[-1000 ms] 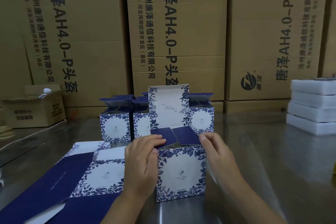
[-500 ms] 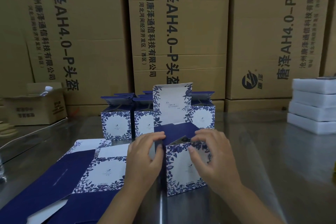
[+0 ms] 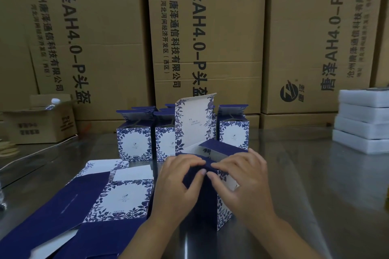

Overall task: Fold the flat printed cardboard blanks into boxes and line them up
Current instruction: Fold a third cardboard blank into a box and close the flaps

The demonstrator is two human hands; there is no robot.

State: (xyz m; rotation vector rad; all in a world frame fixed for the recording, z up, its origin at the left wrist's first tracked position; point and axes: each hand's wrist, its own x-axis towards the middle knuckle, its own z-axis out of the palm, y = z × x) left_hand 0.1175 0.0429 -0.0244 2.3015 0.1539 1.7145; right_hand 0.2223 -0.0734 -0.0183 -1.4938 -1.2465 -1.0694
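Note:
A blue-and-white floral box stands on the steel table, turned so a corner faces me, its tall lid flap upright. My left hand and my right hand meet at its near top edge and pinch a dark blue inner flap between thumbs and fingers. A stack of flat printed blanks lies to the left. Several folded boxes stand in a row behind, with one more folded box at the right.
Tall brown shipping cartons wall off the back of the table. A small open carton holding a bottle sits at the left. White foam slabs are stacked at the right edge.
The box has been turned from front-facing to corner-facing. Both hands have come together at its near top edge and now pinch the dark blue flap.

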